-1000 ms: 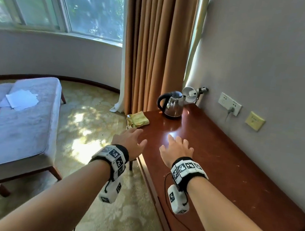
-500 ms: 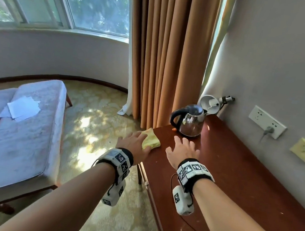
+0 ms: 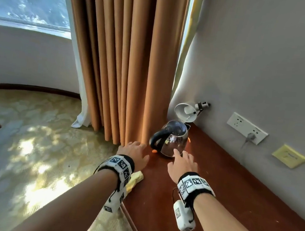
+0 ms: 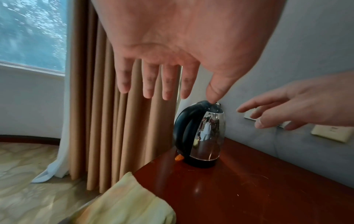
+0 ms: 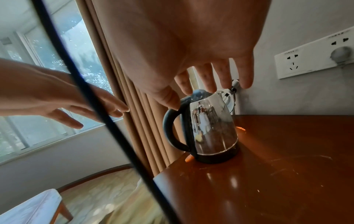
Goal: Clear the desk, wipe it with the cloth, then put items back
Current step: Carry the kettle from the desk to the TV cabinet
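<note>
Long reddish-brown wooden desk along the grey wall, tan pleated curtain at its far left end; shiny steel electric kettle with black handle upright at the far corner, lid flipped open. Left hand and right hand hover near the kettle, fingers spread straight, holding nothing. Crumpled yellow cloth lies at the desk's near left edge, beneath the left wrist.

Bare arms, no sleeves, black band on each wrist with white blocks of black-and-white square marks, small white camera box hanging under each, thin black cable
</note>
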### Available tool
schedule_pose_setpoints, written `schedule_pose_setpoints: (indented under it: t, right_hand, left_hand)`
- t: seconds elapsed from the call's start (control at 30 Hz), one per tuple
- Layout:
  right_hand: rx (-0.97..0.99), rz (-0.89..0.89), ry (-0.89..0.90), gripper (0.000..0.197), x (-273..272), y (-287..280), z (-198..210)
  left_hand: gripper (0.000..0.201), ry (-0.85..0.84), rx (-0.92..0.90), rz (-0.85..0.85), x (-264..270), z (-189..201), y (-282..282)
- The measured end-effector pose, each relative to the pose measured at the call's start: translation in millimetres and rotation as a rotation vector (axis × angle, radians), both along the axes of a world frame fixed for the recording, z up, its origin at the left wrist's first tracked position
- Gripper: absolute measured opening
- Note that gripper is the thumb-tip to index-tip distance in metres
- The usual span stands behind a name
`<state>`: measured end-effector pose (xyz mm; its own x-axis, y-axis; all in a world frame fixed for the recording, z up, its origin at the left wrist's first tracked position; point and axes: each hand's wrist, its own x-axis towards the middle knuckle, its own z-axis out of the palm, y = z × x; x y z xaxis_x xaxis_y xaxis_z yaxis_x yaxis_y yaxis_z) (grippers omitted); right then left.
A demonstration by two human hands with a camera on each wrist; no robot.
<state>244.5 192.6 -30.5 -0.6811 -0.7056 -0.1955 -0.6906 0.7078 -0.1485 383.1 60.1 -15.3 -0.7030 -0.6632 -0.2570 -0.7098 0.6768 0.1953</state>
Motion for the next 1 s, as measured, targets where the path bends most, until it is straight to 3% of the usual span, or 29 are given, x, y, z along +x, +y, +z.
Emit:
schedule_pose_setpoints:
  t: [0.37,0.77,1.0]
  right_hand:
    - [-0.07,-0.168,-0.06,0.068,-43.9,-49.2,-22.3]
    - [-0.217,-0.137,-0.132,0.09,-99.4,-74.6,-65.0]
    - [-0.276,-0.149,-0.149,0.091,-98.3,-72.5,-73.6]
  left_hand:
    - [0.05,-0.007,0.164,-0.055,-79.7,-22.4,-61.7]
    - [0.033,-0.018,0.287,0.089,-152.1,-52.9,-77.3]
    - [0.034,0.225,0.309,0.282,-152.0,-69.1,-63.1]
